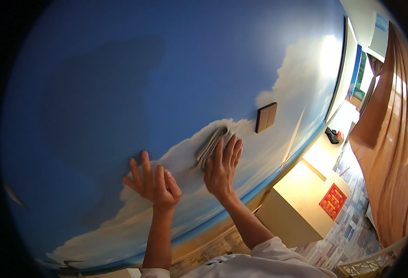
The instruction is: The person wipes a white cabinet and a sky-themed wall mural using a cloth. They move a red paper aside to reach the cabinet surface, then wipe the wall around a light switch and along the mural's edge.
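A wall mural of blue sky, clouds and a beach (96, 104) fills most of the view. My right hand (222, 170) presses a folded grey cloth (209, 147) against the painted cloud, fingers extended, left of and below a brown two-panel wall switch (266, 117). Further left, my left hand (155, 184) rests against the mural with its fingers spread and nothing in it. Part of the cloth lies behind my right fingers.
A pale box-like cabinet (294, 215) with a red printed sheet (333, 201) stands at lower right. Beyond it, black shoes (331, 135) sit on a pale surface, and an orange-brown curtain (391, 146) hangs at the right. Patterned flooring (351, 208) shows between them.
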{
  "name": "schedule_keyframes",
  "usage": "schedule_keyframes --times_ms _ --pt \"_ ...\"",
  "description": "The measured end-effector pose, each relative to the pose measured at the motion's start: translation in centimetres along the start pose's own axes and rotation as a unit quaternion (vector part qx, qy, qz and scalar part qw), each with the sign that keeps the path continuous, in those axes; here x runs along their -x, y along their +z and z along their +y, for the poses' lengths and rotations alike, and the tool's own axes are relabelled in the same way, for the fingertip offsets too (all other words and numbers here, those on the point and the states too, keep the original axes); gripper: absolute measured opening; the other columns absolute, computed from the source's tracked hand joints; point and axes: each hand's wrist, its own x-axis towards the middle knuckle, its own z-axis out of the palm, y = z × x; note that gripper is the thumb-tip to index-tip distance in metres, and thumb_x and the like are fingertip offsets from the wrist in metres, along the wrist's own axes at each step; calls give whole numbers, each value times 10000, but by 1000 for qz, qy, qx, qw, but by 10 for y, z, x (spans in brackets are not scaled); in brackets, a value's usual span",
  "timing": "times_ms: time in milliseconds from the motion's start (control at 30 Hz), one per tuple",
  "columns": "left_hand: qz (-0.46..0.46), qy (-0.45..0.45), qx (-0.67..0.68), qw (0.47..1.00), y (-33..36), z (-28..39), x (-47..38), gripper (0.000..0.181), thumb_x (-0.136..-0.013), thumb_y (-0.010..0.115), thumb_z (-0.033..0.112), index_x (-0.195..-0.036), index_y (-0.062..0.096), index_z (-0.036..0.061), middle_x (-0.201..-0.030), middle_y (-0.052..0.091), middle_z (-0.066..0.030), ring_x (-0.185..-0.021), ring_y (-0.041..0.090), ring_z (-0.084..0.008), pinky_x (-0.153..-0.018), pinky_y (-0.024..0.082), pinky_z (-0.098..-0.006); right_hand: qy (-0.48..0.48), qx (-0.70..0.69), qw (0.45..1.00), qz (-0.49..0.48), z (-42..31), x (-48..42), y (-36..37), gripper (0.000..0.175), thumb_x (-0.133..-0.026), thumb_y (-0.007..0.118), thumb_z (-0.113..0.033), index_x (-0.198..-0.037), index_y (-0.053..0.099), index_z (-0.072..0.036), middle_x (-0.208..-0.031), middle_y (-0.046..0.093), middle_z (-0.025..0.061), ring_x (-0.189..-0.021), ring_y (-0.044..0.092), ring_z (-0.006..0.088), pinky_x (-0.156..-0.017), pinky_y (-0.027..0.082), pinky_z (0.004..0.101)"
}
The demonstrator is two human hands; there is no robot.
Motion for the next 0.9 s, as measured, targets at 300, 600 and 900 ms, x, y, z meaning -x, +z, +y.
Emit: schedule_keyframes --times_ms 300,600,900 --pt "-31 22 103 994 30 44 2 149 -1040 493 205 -1076 602 110 -1433 621 -251 -1504 372 -477 -1245 -16 -663 -90 -46 994 43 3 -67 -6 626 -1005 586 -188 -1590 421 -41 -1696 170 327 -1562 90 578 -1247 113 669" --pt "-60 51 70 994 49 58 22 118 -1040 505 195 -1051 603 130 -1477 606 -211 -1528 360 -432 -1266 -13 -618 -112 -32 990 76 64 -95 -10 581 -1090 435 -278 -1595 386 4 -1687 166 354 -1574 85 554 -1258 80 645" --pt "-67 53 38 996 48 59 27 103 -1030 506 198 -1067 601 181 -1475 617 -185 -1515 392 -423 -1272 5 -608 -63 -26 998 -8 104 59 -2 594 -1095 438 -265 -1613 335 7 -1648 195 408 -1538 117 617 -1221 119 711"
